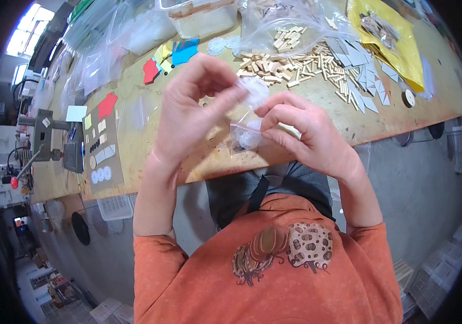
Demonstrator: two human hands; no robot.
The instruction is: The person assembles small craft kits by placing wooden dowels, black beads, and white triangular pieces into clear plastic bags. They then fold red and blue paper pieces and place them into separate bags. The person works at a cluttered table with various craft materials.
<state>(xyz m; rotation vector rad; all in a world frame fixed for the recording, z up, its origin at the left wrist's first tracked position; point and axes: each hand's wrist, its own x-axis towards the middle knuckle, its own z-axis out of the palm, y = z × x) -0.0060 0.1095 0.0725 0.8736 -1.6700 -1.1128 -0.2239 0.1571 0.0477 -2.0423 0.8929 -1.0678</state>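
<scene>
Above the worktop (150, 156) edge, I see my right hand (309, 132) pinching the small clear bag (243, 135) at its mouth, while my left hand (190, 110) closes fingertips on a pale piece (254, 89) just above the bag. Filling seems underway; next needs a steady drop inside.

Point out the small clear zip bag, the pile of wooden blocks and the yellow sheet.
small clear zip bag (243, 136), head view, its clear lower part.
pile of wooden blocks (266, 65), head view, middle of the heap.
yellow sheet (406, 56), head view, bare lower right part.
</scene>
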